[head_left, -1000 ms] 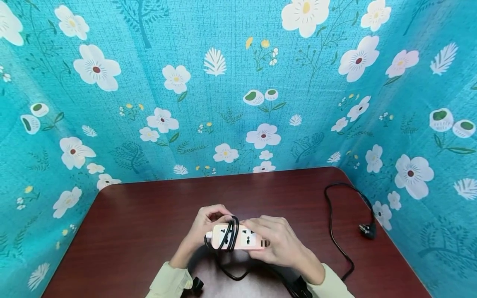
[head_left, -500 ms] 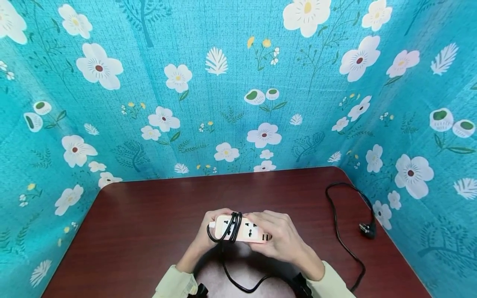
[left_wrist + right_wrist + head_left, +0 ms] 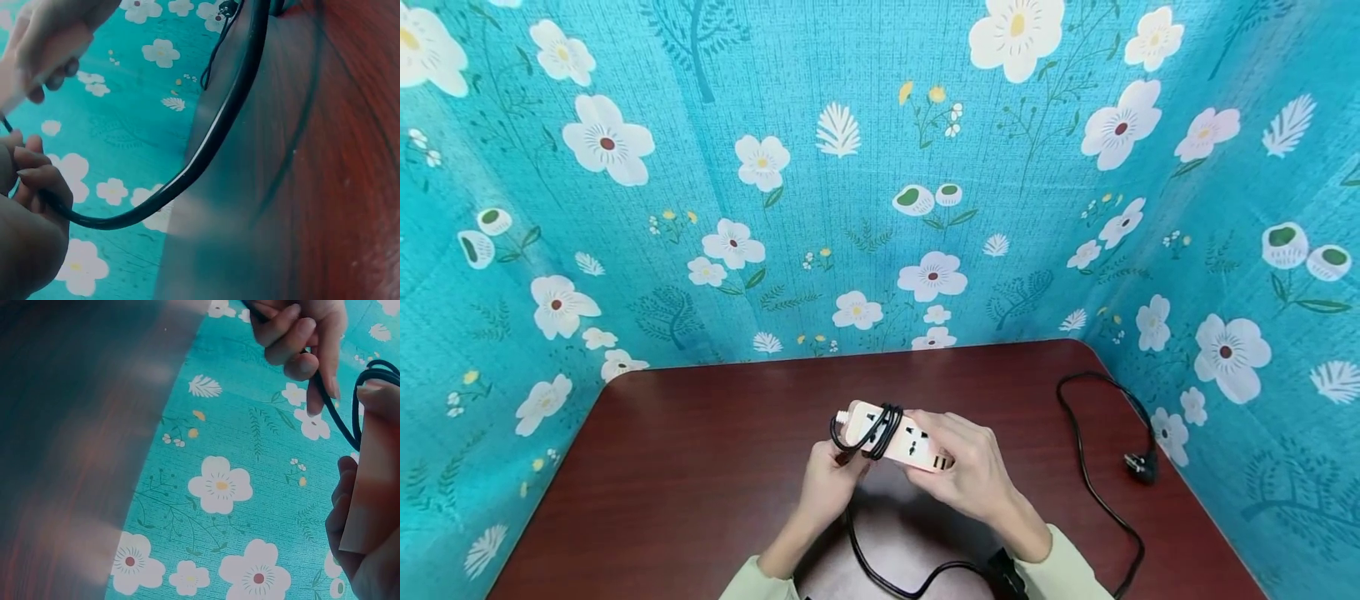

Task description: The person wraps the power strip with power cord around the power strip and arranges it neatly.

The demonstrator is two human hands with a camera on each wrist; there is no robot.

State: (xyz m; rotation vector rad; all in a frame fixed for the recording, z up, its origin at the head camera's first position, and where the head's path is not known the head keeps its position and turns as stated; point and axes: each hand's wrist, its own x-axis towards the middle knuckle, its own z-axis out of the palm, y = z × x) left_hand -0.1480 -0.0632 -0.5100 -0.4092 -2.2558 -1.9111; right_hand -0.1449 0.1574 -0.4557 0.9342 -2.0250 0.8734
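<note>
A white power strip (image 3: 917, 443) with sockets and USB ports is held tilted above the table, its right end lower in the head view. My right hand (image 3: 966, 462) grips that right end. Several turns of black cord (image 3: 889, 429) wrap around the strip towards its left end. Just below the strip, my left hand (image 3: 829, 487) holds the cord; in the left wrist view the curled fingers (image 3: 47, 181) close around it. From there the loose cord (image 3: 206, 147) hangs in a curve. The right wrist view shows the strip's plain underside or side (image 3: 375, 481).
Dark red-brown table (image 3: 700, 467) beneath the hands. At the right the cord's far length runs along the tabletop to a black plug (image 3: 1141, 465) near the table's edge. A turquoise flowered cloth (image 3: 850, 208) hangs behind and at both sides.
The power strip has risen and tilted, right end down. My left hand has gone from the strip's left end to below it, holding cord. Cord on the table has shifted slightly.
</note>
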